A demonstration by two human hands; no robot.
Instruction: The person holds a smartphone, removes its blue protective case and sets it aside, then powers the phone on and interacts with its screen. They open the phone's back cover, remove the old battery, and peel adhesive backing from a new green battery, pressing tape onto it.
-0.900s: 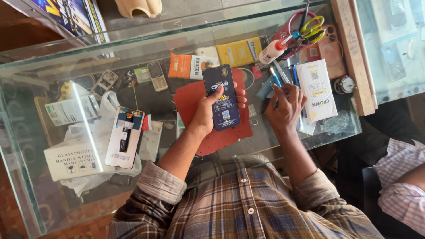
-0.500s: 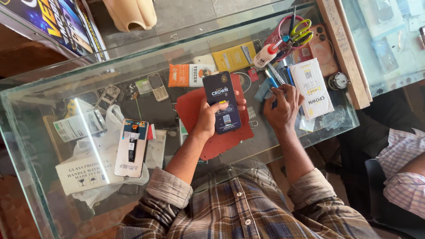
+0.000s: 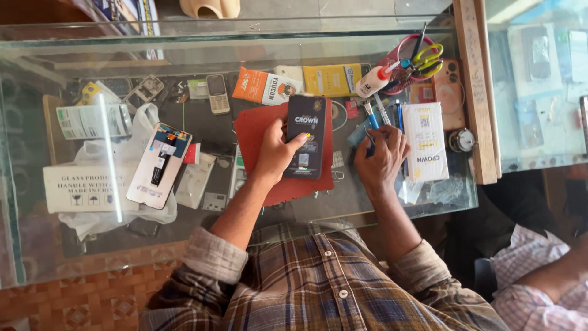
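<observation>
The left hand [image 3: 275,153] is still holding the dark box [image 3: 306,138] over the red mat [image 3: 257,132]; the right hand [image 3: 381,160] is now closing on a blue tool [image 3: 371,116] on the glass surface [image 3: 73,245].

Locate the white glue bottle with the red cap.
In the head view, the white glue bottle lies tilted at the counter's far right, between the yellow packet and the scissors.

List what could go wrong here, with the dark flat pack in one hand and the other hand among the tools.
1. The left hand grips the dark flat pack only along one edge, above the red mat; it might slip onto the glass counter.
2. The right hand works among crowded pens and tools; it may knock the white glue bottle over.
</observation>
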